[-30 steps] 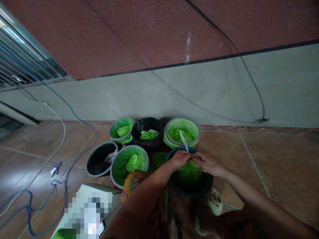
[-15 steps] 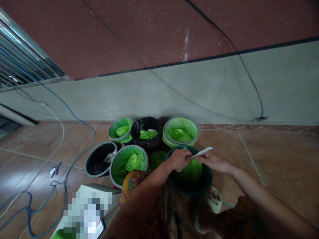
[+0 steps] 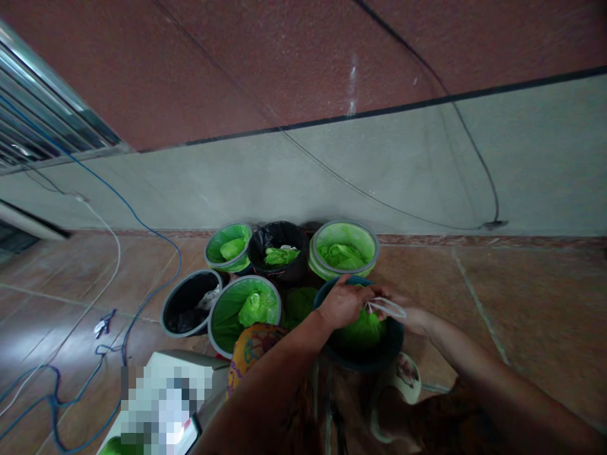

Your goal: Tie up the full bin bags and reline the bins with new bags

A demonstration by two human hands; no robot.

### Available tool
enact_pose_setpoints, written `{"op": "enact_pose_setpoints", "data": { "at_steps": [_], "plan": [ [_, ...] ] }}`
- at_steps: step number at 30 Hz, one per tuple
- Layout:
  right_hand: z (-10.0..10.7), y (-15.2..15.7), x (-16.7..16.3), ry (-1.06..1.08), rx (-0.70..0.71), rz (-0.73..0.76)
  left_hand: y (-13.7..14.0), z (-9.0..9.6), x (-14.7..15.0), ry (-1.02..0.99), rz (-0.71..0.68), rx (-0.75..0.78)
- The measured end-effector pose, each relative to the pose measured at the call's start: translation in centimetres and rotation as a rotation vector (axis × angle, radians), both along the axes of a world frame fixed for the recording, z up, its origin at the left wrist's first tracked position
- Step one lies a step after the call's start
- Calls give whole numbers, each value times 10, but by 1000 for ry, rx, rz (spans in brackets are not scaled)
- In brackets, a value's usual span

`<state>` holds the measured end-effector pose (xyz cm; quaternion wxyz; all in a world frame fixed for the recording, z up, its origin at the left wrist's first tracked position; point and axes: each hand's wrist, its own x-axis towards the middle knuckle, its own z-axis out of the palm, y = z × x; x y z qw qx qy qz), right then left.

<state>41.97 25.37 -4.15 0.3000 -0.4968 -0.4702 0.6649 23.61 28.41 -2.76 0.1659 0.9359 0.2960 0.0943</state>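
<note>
A dark blue-green bin [image 3: 363, 361] stands in front of me with a green plastic bag [image 3: 363, 332] inside. Over its far side my left hand [image 3: 345, 302] is closed at the gathered top of the bag, its fingers bent inward. My right hand [image 3: 408, 316] meets it from the right, fingers closed around a looped white strip [image 3: 387, 307] at the bag's neck. The fingertips of both hands touch or overlap, and partly hide the bag's top.
Several bins with green or black liners crowd beside it: a green-lined bin [image 3: 344, 275] behind, a black-lined one [image 3: 279, 268], another green-lined bin [image 3: 222, 338] left. Blue cable [image 3: 137, 316] and keys [image 3: 104, 323] lie on the tiles. A slippered foot [image 3: 408, 379] is close to the bin.
The white strip has swung from pointing up and right to a lower loop lying across my right hand. My left hand has turned, and the right has shifted slightly.
</note>
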Motion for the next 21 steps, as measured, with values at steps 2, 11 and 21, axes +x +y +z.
{"op": "enact_pose_setpoints", "data": {
  "at_steps": [2, 11, 21],
  "plan": [
    [-2, 2, 0, 54, -43, -13, -1, -1, 1, -20, 28, 47],
    [-4, 3, 1, 210, -140, -19, -6, -6, 3, -108, 142, 118],
    [-4, 10, -6, -395, 198, -64, 0, -10, 7, -209, 365, -102]
  ]
}}
